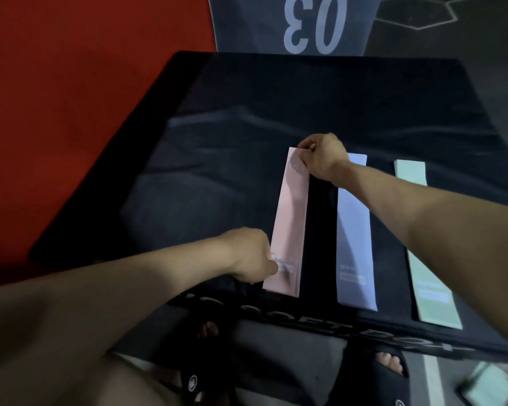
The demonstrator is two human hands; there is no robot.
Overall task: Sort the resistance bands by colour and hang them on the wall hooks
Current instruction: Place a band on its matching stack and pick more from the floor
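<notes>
Three flat resistance bands lie side by side on a black padded box (247,118). The pink band (291,218) is leftmost, a lilac band (354,230) lies in the middle and a pale green band (425,259) is on the right. My right hand (323,158) pinches the far end of the pink band. At the band's near end my left hand (252,256) pinches its left edge. My right forearm crosses over the far part of the lilac band. No wall hooks are in view.
The box stands on a gym floor with a red area (71,98) to the left and a grey panel marked 03 (314,22) beyond. My feet in black slides (390,367) are below the box's near edge. More bands (487,385) lie on the floor at the bottom right.
</notes>
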